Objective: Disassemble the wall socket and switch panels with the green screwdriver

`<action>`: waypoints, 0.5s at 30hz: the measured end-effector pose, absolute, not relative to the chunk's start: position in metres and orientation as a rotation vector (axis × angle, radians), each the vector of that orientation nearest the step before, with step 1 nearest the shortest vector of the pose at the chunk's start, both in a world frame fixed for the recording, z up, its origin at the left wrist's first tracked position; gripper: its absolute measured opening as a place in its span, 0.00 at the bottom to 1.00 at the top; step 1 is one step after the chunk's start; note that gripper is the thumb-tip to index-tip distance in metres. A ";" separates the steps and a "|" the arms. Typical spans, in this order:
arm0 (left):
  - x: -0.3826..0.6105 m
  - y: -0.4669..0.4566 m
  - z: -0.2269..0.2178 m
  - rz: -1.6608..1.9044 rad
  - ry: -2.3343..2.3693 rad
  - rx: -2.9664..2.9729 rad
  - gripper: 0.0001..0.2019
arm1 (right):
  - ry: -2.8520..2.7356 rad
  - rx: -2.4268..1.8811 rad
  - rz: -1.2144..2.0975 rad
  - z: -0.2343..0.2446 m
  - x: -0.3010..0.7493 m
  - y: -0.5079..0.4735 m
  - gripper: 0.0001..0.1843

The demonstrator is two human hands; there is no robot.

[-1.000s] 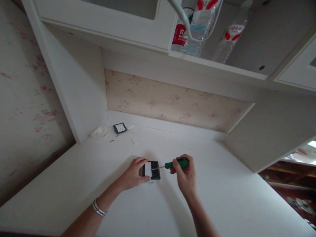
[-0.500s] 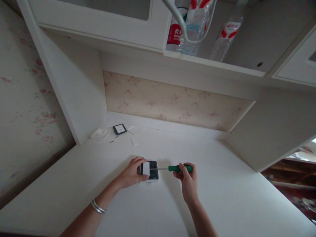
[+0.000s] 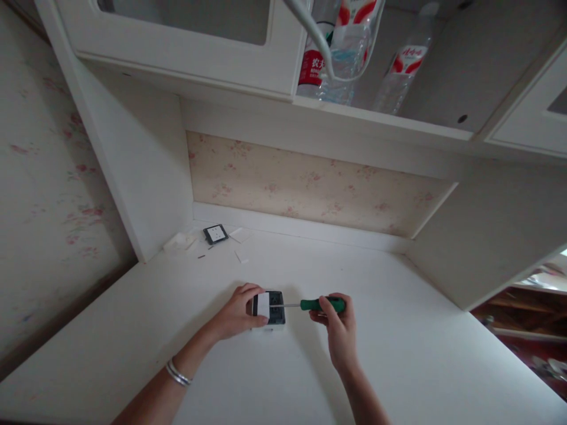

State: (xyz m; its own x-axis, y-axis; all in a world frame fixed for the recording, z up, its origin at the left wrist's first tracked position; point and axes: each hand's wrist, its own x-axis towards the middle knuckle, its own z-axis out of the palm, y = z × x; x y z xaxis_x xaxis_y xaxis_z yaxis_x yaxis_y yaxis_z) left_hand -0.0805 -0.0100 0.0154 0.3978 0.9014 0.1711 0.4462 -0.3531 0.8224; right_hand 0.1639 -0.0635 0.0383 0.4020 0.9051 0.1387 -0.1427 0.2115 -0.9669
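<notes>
A small dark socket module (image 3: pixel 271 307) with a white face lies on the white desk (image 3: pixel 398 354). My left hand (image 3: pixel 237 311) grips its left side, fingers curled over the top and bottom edges. My right hand (image 3: pixel 339 321) is closed round the green handle of a screwdriver (image 3: pixel 316 304). The thin metal shaft lies nearly level and points left, with its tip at the module's right part. A silver bracelet sits on my left wrist.
At the back left corner lie a second dark socket part (image 3: pixel 215 234), white plastic pieces (image 3: pixel 177 241) and small scraps. Water bottles (image 3: pixel 319 59) stand on the shelf overhead, beside a white cabinet door (image 3: pixel 186 35). Floral wallpaper backs the alcove.
The screwdriver has dropped from a tilt to nearly level, with my right hand shifted right along the handle. The left hand and module stay put; the view moved slightly.
</notes>
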 end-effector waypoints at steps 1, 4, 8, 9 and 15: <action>-0.081 -0.010 0.016 0.837 1.145 1.957 0.29 | -0.823 -1.121 0.900 0.034 0.166 -0.062 0.19; -0.081 -0.010 0.018 0.840 1.138 1.969 0.29 | -0.737 -1.130 0.948 0.024 0.171 -0.059 0.19; -0.081 -0.010 0.019 0.829 1.148 1.974 0.29 | -0.684 -1.112 0.971 0.019 0.171 -0.059 0.19; -0.081 -0.010 0.019 0.829 1.145 1.970 0.29 | -0.677 -1.108 0.984 0.018 0.170 -0.059 0.19; -0.081 -0.009 0.017 0.844 1.115 1.943 0.28 | -0.593 -1.096 1.017 0.010 0.166 -0.061 0.18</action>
